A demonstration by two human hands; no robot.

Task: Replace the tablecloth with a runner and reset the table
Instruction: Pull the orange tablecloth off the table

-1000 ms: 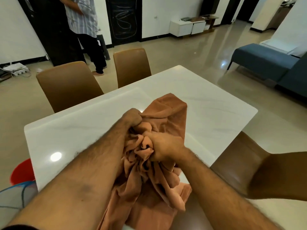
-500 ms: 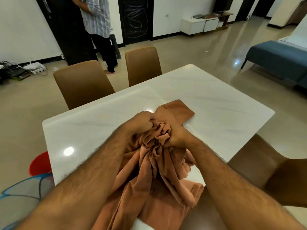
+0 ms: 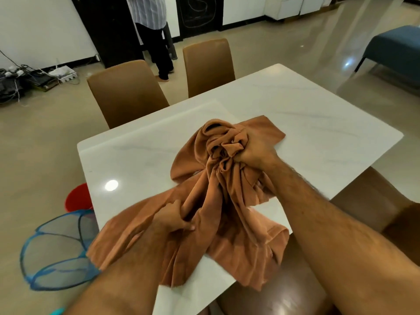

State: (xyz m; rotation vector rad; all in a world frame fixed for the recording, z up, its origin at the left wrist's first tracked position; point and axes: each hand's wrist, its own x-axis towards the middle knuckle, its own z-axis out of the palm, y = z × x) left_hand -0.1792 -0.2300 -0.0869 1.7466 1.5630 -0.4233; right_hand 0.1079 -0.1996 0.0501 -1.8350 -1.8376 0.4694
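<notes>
Rust-orange soft tablecloth [image 3: 218,196] lies bunched on the white marble-look table top [image 3: 318,123], in the centre and lower centre of the frame. Its upper part is gathered into a tight knot of folds, and from there long creases run down to the near table edge, where a loose part spreads and hangs a little over the edge. One flat corner sticks out to the right of the knot.

The right hand [image 3: 254,153] is closed around the knot of fabric, with the fingers curled into the folds. The left hand [image 3: 172,218] is lower in the frame and grips a fold of the spread part, with the thumb pressed on the cloth.

Two brown padded chairs [image 3: 127,92] stand at the far side of the table, and one more brown chair [image 3: 372,201] is at the right. At lower left on the floor are a blue mesh basket [image 3: 56,253] and a red round object [image 3: 78,197]. At the top, a standing person [image 3: 152,30] in a striped shirt and dark trousers is partly seen. A blue sofa [image 3: 395,48] is at upper right.
</notes>
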